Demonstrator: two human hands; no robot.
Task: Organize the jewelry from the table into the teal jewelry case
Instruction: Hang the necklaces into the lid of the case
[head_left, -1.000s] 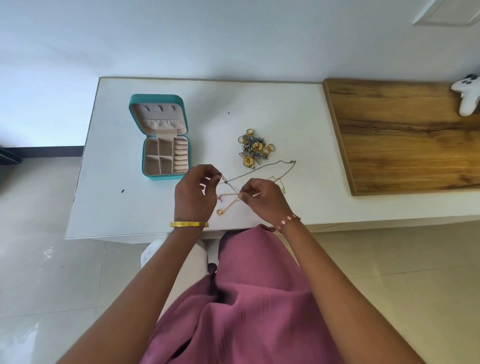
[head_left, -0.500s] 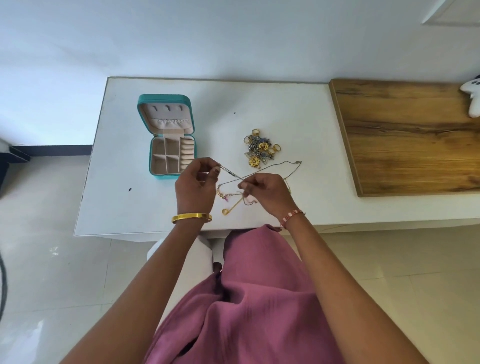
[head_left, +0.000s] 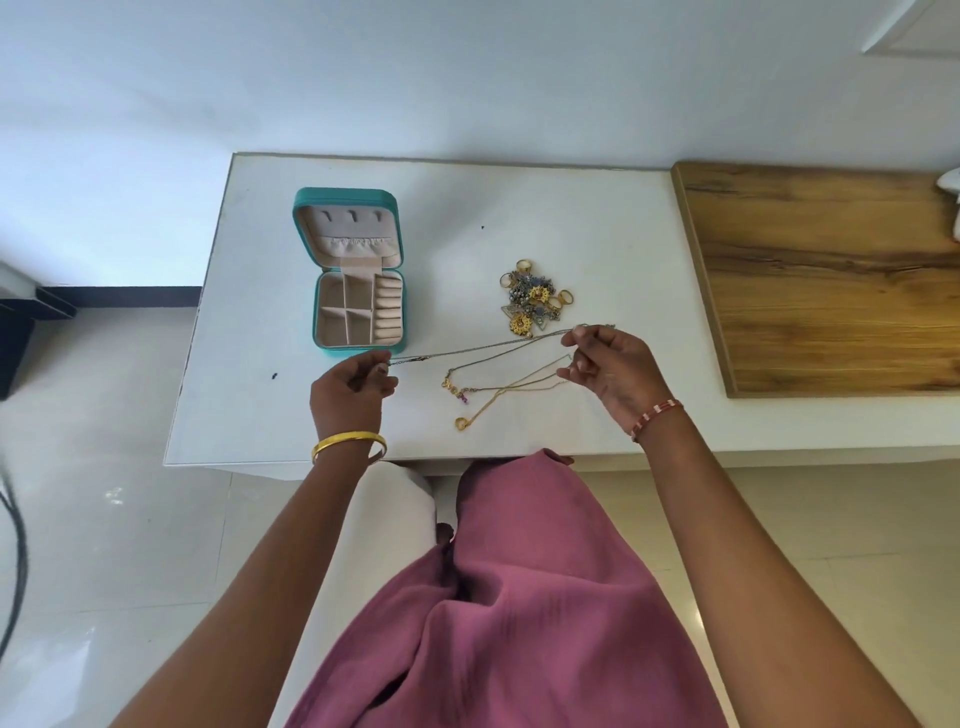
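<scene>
Left hand (head_left: 353, 387), right hand (head_left: 605, 364) pinch silver chain (head_left: 483, 349) taut, seemingly above table (head_left: 260, 405).

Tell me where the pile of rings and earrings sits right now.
In the head view the pile of rings and earrings lies on the white table, right of the open teal case, just beyond the right hand.
</scene>
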